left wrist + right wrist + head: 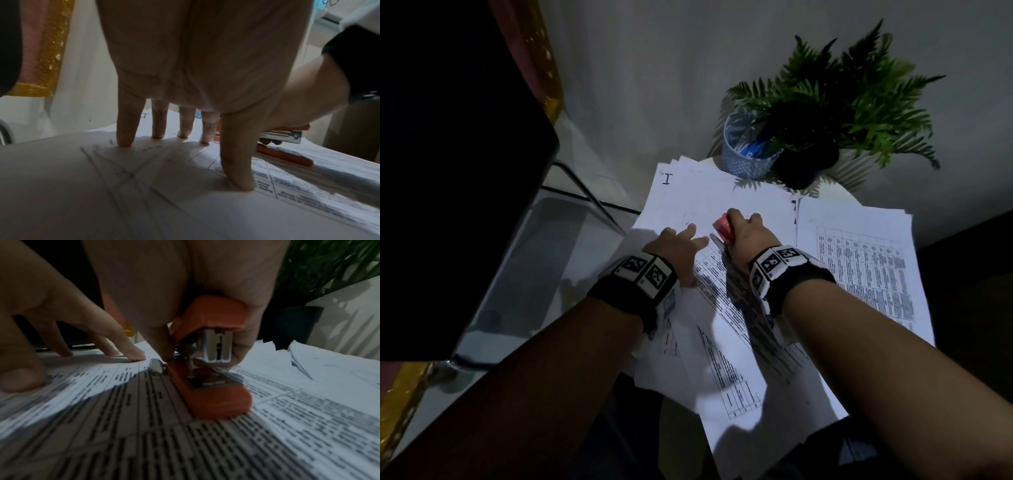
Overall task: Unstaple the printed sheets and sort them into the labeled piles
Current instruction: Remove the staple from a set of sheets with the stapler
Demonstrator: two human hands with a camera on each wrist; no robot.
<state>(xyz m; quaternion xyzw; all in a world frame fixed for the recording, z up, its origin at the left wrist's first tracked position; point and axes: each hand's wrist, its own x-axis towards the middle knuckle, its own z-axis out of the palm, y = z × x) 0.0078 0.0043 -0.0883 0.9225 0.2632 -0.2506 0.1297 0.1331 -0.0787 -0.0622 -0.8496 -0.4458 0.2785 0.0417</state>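
Head view took in the whole small white table point(835, 192), where the left hand point(674, 245) lay spread on the printed sheets point(722, 329) and the right hand point(748, 233) was wrapped around an orange stapler point(724, 226), of which only the top showed. A pile marked "I" point(688, 192) lay behind the hands, a second pile point(859, 260) to the right, and a mesh pen cup point(748, 150) stood beside a potted fern point(835, 113) at the back.

Left wrist view showed what the head could not: all 5 fingertips point(124, 142) pressing straight down on the paper, holding nothing.

Right wrist view showed the stapler point(213, 369) gaping open, its base flat on the sheets point(185, 443) and its metal tip down at the paper's top edge, just beside the left fingers point(133, 353).
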